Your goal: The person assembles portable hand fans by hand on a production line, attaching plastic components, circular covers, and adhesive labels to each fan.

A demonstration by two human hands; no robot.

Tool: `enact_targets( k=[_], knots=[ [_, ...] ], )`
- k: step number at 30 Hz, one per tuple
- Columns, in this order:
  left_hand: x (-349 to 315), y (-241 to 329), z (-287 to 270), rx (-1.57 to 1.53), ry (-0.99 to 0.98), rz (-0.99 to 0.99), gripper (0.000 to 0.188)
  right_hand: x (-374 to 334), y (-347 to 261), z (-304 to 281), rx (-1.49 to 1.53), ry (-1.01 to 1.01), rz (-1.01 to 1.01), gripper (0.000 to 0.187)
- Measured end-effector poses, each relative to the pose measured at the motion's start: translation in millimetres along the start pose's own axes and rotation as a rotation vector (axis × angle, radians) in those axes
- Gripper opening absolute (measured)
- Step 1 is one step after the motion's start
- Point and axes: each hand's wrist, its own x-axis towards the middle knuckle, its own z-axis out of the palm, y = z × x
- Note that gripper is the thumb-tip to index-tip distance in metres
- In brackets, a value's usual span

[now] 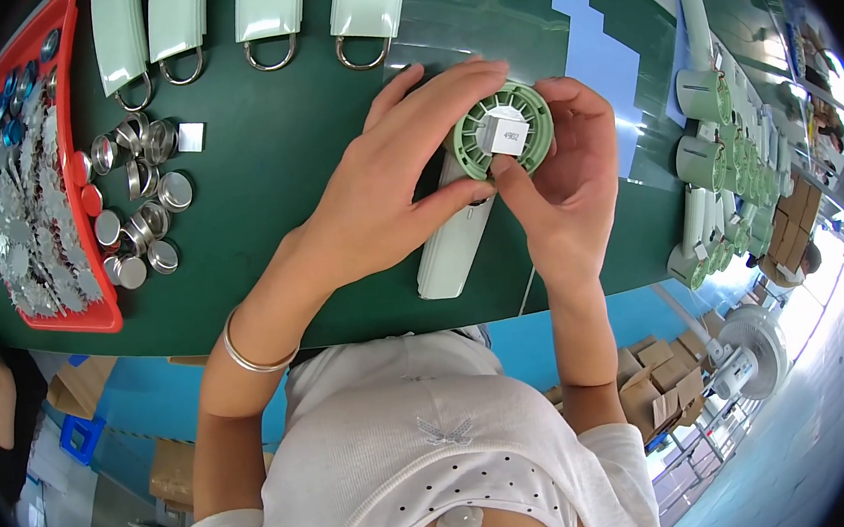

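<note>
Between my two hands is a pale green handheld fan [542, 143] with a ribbed, round head, tilted over the table. A small white square piece [505, 137] with printing on it sits at the middle of the head. My left hand [375, 182] curves round the head's left side, with fingers over the top and the thumb low. My right hand [575, 175] grips the right side, its thumb tip at the lower edge of the white piece. A light-coloured handle [456, 250] extends below the head toward me; the joint between them is hidden by my left hand.
Several pale green handles with metal rings [268, 21] lie along the far edge. To the left are round silver caps [175, 191], a white square [192, 137] and a red tray [110, 313] of metal pieces. Several green fan bodies [702, 161] line the right; blue sheets [610, 61] lie nearer.
</note>
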Motion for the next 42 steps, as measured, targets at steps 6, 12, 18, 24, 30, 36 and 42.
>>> enact_targets(
  k=[6,12,18,24,30,36,42],
  knots=[
    [5,6,1,0.003,-0.032,-0.012,0.072,0,-5,-4,-0.149,-0.002,-0.039,0.072],
    [0,5,-4,0.059,-0.065,-0.057,0.073,6,-4,-36,-0.374,0.068,-0.145,0.062],
    [2,7,-1,0.046,-0.068,-0.027,0.073,69,-3,-136,-0.931,0.441,-0.091,0.019],
    [3,4,-3,0.051,-0.062,-0.002,0.071,88,15,-147,-1.04,0.32,-0.14,0.017],
    [4,4,-3,0.054,-0.069,0.005,0.071,93,21,-149,-1.078,0.381,-0.166,0.015],
    [3,6,-2,0.037,-0.056,-0.009,0.071,93,16,-148,-1.1,0.356,-0.157,0.014],
    [2,5,-2,0.059,-0.058,0.009,0.072,97,17,-155,-1.147,0.261,-0.164,0.012]
  ],
)
